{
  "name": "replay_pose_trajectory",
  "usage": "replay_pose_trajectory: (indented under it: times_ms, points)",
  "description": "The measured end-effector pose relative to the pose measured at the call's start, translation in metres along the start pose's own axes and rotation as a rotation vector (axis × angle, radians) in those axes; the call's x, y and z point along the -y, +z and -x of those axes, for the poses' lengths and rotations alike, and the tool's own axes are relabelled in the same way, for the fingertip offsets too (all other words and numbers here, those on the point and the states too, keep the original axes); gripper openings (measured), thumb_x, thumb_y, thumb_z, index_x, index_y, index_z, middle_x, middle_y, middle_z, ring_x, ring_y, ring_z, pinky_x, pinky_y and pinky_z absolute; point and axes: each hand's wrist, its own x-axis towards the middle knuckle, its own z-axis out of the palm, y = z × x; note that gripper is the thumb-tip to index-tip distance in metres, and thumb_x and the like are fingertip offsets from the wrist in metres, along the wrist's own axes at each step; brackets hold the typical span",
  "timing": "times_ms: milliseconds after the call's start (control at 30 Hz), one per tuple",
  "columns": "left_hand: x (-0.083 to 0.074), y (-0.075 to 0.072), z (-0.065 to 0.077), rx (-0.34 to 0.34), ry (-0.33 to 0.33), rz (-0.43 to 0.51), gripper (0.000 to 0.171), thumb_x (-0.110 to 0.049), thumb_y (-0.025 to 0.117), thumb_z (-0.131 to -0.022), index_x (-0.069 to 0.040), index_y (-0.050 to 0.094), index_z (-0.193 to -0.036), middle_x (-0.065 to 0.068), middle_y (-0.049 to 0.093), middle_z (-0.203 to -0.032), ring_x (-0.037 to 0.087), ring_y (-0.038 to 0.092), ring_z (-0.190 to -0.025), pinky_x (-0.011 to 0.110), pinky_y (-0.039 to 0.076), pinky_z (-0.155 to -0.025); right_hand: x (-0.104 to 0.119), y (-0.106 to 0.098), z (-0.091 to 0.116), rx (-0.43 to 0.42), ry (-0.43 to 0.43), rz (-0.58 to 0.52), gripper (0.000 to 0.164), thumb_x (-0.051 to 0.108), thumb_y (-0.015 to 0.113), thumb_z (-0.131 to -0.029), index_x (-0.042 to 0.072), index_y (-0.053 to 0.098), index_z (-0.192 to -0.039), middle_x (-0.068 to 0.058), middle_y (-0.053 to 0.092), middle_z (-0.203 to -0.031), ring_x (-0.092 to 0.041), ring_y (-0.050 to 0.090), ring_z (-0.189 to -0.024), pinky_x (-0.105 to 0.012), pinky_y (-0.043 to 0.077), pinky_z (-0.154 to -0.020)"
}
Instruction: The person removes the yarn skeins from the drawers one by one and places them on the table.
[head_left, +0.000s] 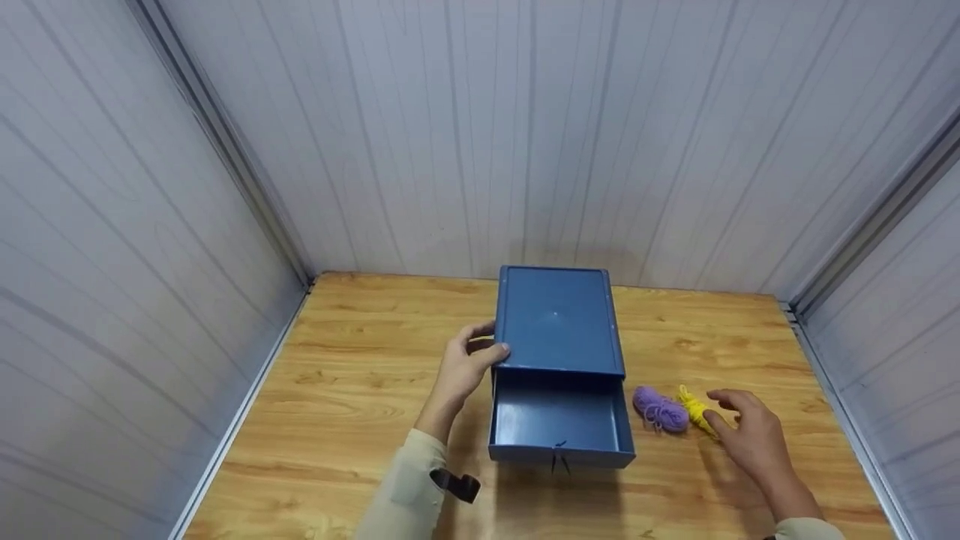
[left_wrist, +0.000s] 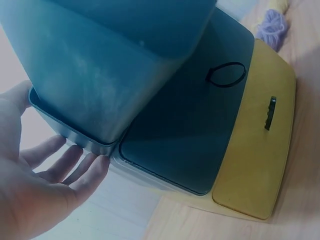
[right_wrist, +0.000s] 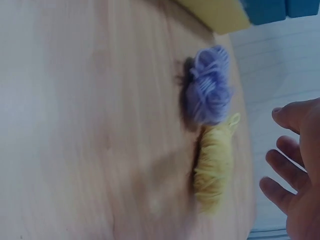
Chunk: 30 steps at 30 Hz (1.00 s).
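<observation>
A blue drawer cabinet (head_left: 559,319) stands on the wooden table with its top drawer (head_left: 561,454) pulled out; the drawer's inside is bare. My left hand (head_left: 461,371) holds the cabinet's left side, thumb over the top edge near the front corner and fingers against the side wall. To the right of the cabinet lie a purple yarn skein (head_left: 660,409) and a yellow yarn skein (head_left: 696,411), end to end in the right wrist view. Just over the yellow skein's right side hovers my right hand (head_left: 754,439), fingers spread and holding nothing.
Below the pulled-out drawer, the left wrist view shows a dark blue drawer (left_wrist: 185,115) with a black loop pull and a yellow drawer (left_wrist: 257,145) with a black pull. Pale panel walls (head_left: 480,135) enclose the wooden table (head_left: 360,390) at the back and both sides.
</observation>
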Motion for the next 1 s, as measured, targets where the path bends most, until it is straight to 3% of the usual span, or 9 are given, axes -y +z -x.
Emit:
replay_pose_trajectory:
  times_ms: [200, 300, 400, 533, 800, 1000]
  points:
    - [0.006, -0.003, 0.000, 0.039, 0.013, 0.045, 0.057, -0.020, 0.075, -0.092, -0.005, 0.056, -0.143, 0.016, 0.057, -0.142, 0.033, 0.056, -0.127, 0.041, 0.053, -0.101, 0.021, -0.007, 0.005, 0.043, -0.008, -0.051, 0.035, 0.018, 0.074, -0.096, 0.005, 0.068, -0.127, -0.018, 0.068, -0.123, -0.036, 0.069, -0.106, -0.043, 0.060, -0.081]
    - [0.009, -0.004, 0.002, 0.066, 0.019, 0.065, 0.057, -0.020, 0.073, -0.094, -0.005, 0.053, -0.146, 0.017, 0.054, -0.144, 0.034, 0.054, -0.130, 0.041, 0.053, -0.101, 0.034, -0.011, 0.010, 0.066, -0.007, -0.093, 0.034, 0.021, 0.074, -0.096, 0.008, 0.069, -0.126, -0.015, 0.069, -0.122, -0.026, 0.070, -0.102, -0.027, 0.059, -0.075]
    - [0.010, -0.005, 0.002, 0.080, 0.023, 0.073, 0.057, -0.019, 0.073, -0.095, -0.007, 0.053, -0.146, 0.017, 0.054, -0.144, 0.035, 0.054, -0.131, 0.040, 0.054, -0.101, 0.048, -0.013, 0.015, 0.074, -0.011, -0.132, 0.031, 0.024, 0.074, -0.096, 0.011, 0.071, -0.124, -0.011, 0.071, -0.121, -0.016, 0.071, -0.097, -0.020, 0.057, -0.073]
    - [0.009, -0.005, 0.003, 0.077, 0.024, 0.079, 0.056, -0.019, 0.073, -0.095, -0.007, 0.054, -0.146, 0.017, 0.054, -0.145, 0.034, 0.054, -0.131, 0.041, 0.054, -0.101, 0.067, -0.014, 0.021, 0.087, -0.018, -0.178, 0.026, 0.022, 0.075, -0.096, 0.014, 0.073, -0.120, -0.008, 0.073, -0.117, -0.009, 0.070, -0.094, -0.020, 0.058, -0.072]
    - [0.006, -0.003, 0.002, 0.075, 0.018, 0.064, 0.056, -0.019, 0.073, -0.094, -0.007, 0.054, -0.146, 0.017, 0.055, -0.144, 0.034, 0.055, -0.131, 0.040, 0.053, -0.102, 0.102, -0.016, 0.037, 0.120, -0.015, -0.226, 0.011, 0.027, 0.077, -0.093, 0.022, 0.076, -0.103, 0.006, 0.075, -0.092, -0.004, 0.068, -0.080, -0.025, 0.056, -0.064]
    - [0.004, -0.004, 0.001, 0.062, 0.018, 0.067, 0.055, -0.017, 0.073, -0.094, -0.008, 0.055, -0.145, 0.017, 0.055, -0.143, 0.034, 0.055, -0.130, 0.041, 0.053, -0.102, 0.124, -0.019, 0.046, 0.132, -0.083, -0.272, 0.010, 0.024, 0.080, -0.090, 0.023, 0.075, -0.099, 0.010, 0.073, -0.086, -0.004, 0.066, -0.075, -0.026, 0.055, -0.061]
